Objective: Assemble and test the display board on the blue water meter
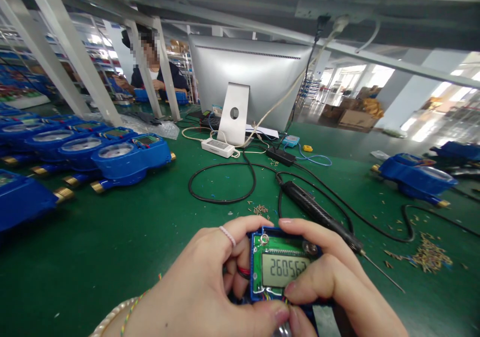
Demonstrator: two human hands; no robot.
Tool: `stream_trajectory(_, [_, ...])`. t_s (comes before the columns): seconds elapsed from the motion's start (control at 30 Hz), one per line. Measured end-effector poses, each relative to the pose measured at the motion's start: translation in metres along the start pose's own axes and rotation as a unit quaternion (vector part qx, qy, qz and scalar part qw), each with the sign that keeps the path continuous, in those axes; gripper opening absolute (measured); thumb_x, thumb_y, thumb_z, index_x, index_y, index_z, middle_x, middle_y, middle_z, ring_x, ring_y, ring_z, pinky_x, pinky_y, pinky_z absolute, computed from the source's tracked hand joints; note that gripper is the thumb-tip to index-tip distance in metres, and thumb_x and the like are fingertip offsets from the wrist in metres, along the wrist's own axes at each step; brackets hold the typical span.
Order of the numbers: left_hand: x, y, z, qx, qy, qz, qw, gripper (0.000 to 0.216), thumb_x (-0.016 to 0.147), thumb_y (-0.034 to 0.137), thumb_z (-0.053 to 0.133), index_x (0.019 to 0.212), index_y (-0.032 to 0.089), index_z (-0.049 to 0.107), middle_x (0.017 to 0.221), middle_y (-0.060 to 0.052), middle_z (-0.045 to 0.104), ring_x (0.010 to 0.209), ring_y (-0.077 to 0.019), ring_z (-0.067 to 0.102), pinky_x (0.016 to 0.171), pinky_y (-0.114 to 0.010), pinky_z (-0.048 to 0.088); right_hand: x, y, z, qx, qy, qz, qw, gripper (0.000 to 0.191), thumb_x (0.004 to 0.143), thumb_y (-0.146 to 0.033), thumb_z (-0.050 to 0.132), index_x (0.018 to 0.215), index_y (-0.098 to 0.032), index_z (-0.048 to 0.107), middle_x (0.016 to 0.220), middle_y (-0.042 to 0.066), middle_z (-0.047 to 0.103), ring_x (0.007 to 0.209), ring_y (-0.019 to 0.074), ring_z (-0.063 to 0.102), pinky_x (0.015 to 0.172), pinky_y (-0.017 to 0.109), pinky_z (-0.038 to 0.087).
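Between both hands, low in the head view, is a blue water meter [252,264] whose open electronics compartment shows a green circuit board and a lit display [279,269] with digits. My left hand [206,272] wraps round its left side, fingertips at the top rim and thumb at the lower edge. From the right, my right hand [337,277] grips it, index finger along the top and thumb over the display's lower right corner, by thin coloured wires. The meter's lower part is mostly hidden by the hands. Just beyond my right hand lies a black electric screwdriver [318,214] with a long bit.
Blue water meters [131,157] stand in rows at left; another meter [416,174] sits at right. Brass screws [431,254] are heaped near the screwdriver. Black cable loops [225,201] cross the green bench before a monitor [247,77]. A person [161,79] sits behind frame posts.
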State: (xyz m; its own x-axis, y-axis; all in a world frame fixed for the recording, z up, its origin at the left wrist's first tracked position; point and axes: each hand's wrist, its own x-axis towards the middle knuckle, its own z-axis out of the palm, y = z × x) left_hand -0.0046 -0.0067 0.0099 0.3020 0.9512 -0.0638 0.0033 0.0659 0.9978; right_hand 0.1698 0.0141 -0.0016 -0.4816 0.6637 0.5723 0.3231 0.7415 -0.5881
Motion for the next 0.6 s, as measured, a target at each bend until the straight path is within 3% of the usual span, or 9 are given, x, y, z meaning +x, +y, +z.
stream_trajectory(0.17, [-0.003,-0.004,-0.001,-0.023,-0.012,0.007,1.0,0.041,0.073,0.018,0.07,0.11,0.029,0.054,0.08,0.005,0.061,0.07,-0.0113,0.057,0.082,-0.033,0.051,0.002,0.002,-0.005,-0.013,-0.016,-0.029,0.999,0.02,0.073,-0.006,0.053,0.079,-0.025,0.051,0.127,-0.004,0.046,0.122,0.0073,0.047,0.098,0.012,0.036])
stream_trajectory(0.33, [-0.006,-0.003,-0.005,-0.021,-0.005,-0.016,1.0,0.048,0.071,0.019,0.074,0.113,0.03,0.052,0.072,0.008,0.05,0.061,-0.0085,0.051,0.09,-0.038,0.048,0.004,0.005,-0.013,-0.038,-0.059,-0.047,0.996,0.023,0.071,-0.006,0.058,0.081,-0.026,0.053,0.125,-0.005,0.05,0.125,0.0058,0.045,0.097,0.008,0.037])
stream_trajectory(0.53, [-0.004,-0.003,-0.005,0.007,0.004,-0.014,1.0,0.047,0.068,0.02,0.073,0.11,0.025,0.053,0.068,0.007,0.048,0.06,-0.012,0.056,0.085,-0.041,0.051,0.006,0.005,-0.011,0.004,-0.049,-0.026,0.998,0.022,0.076,-0.009,0.06,0.087,-0.027,0.054,0.127,-0.004,0.052,0.124,0.0073,0.046,0.092,0.008,0.042])
stream_trajectory(0.6, [-0.004,-0.005,-0.004,0.009,0.009,-0.005,1.0,0.046,0.067,0.018,0.071,0.109,0.025,0.053,0.068,0.007,0.049,0.061,-0.0122,0.057,0.087,-0.042,0.05,0.006,0.005,-0.01,0.029,-0.031,-0.032,0.999,0.024,0.075,-0.008,0.061,0.088,-0.027,0.054,0.117,-0.003,0.058,0.122,0.0099,0.048,0.09,0.011,0.045])
